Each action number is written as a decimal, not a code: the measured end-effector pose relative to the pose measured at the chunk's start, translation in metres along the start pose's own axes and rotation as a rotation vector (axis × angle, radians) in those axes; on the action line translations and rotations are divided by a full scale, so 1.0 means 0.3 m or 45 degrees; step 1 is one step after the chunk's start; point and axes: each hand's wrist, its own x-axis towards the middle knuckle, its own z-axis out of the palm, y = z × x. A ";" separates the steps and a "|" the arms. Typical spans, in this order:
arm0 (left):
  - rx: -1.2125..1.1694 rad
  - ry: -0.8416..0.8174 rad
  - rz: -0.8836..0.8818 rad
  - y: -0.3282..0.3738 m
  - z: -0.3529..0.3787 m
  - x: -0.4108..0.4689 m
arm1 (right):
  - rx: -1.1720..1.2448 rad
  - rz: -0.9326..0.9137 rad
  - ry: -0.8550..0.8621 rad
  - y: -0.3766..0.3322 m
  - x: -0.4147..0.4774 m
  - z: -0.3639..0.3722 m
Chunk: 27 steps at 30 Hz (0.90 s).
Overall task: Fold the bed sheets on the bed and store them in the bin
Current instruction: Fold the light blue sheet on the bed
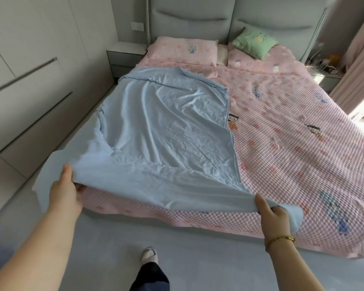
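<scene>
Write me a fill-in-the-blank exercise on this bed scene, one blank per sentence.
The left hand and the right hand grip the near edge of a sheet that is light ____.
The quilted bedspread beneath it is ____.
A gold bracelet circles the ____ wrist.
The cushion by the headboard is ____.
Missing words: blue; pink; right; green.

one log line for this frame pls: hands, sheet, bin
phase: folding | left hand: grips blue sheet near edge | right hand: grips same edge | sheet: spread on pink bedspread | bin: not in view
</scene>
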 end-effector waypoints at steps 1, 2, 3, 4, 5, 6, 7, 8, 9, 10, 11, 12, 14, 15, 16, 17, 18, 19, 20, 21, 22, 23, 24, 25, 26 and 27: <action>-0.015 0.005 0.004 0.019 0.026 0.014 | 0.026 -0.023 0.029 -0.017 0.033 0.014; -0.020 0.022 0.026 0.039 0.054 0.024 | 0.046 -0.049 0.057 -0.034 0.069 0.030; -0.007 0.042 0.060 0.059 0.084 0.038 | 0.055 -0.076 0.084 -0.059 0.102 0.050; 0.026 0.054 0.090 0.076 0.117 0.055 | 0.064 -0.108 0.101 -0.086 0.136 0.071; 0.064 0.058 0.116 0.085 0.150 0.090 | 0.064 -0.135 0.113 -0.116 0.172 0.097; 0.103 0.065 0.147 0.095 0.190 0.141 | 0.051 -0.167 0.126 -0.144 0.225 0.135; 0.150 0.070 0.179 0.107 0.226 0.182 | 0.031 -0.192 0.136 -0.173 0.263 0.169; 0.204 0.075 0.211 0.120 0.268 0.233 | 0.010 -0.209 0.150 -0.200 0.307 0.206; 0.250 0.081 0.233 0.130 0.313 0.307 | 0.006 -0.209 0.165 -0.224 0.359 0.247; 0.309 0.101 0.253 0.138 0.346 0.371 | -0.006 -0.198 0.181 -0.246 0.402 0.282; 0.376 0.114 0.261 0.148 0.383 0.433 | -0.026 -0.183 0.193 -0.268 0.450 0.322; 0.438 0.114 0.273 0.159 0.417 0.479 | -0.050 -0.166 0.206 -0.285 0.490 0.355; 0.515 0.069 0.336 0.189 0.506 0.590 | -0.075 -0.123 0.235 -0.316 0.586 0.429; 0.563 0.059 0.372 0.201 0.556 0.646 | -0.083 -0.100 0.239 -0.337 0.637 0.471; 0.605 0.045 0.406 0.219 0.604 0.682 | -0.086 -0.076 0.237 -0.359 0.681 0.507; 0.641 0.028 0.416 0.230 0.659 0.732 | -0.082 -0.059 0.236 -0.381 0.743 0.547; 0.685 0.001 0.429 0.236 0.705 0.770 | -0.072 -0.046 0.244 -0.401 0.790 0.574; 0.751 -0.033 0.436 0.239 0.752 0.818 | -0.076 -0.037 0.242 -0.417 0.841 0.606; 0.874 -0.079 0.447 0.233 0.793 0.872 | -0.088 -0.021 0.216 -0.429 0.893 0.644; 1.064 -0.149 0.458 0.213 0.821 0.922 | -0.112 -0.005 0.153 -0.430 0.934 0.678; 1.292 -0.249 0.459 0.186 0.841 0.966 | -0.149 0.002 0.055 -0.420 0.975 0.714; 1.539 -0.356 0.435 0.150 0.849 1.010 | -0.211 0.012 -0.065 -0.397 1.021 0.753; 1.753 -0.452 0.389 0.113 0.840 1.033 | -0.289 0.035 -0.177 -0.367 1.047 0.786; 1.904 -0.528 0.337 0.072 0.820 1.049 | -0.369 0.061 -0.269 -0.334 1.068 0.820; 1.985 -0.580 0.291 0.034 0.794 1.052 | -0.431 0.088 -0.337 -0.301 1.077 0.847; 2.016 -0.600 0.233 0.000 0.763 1.047 | -0.472 0.118 -0.404 -0.272 1.079 0.873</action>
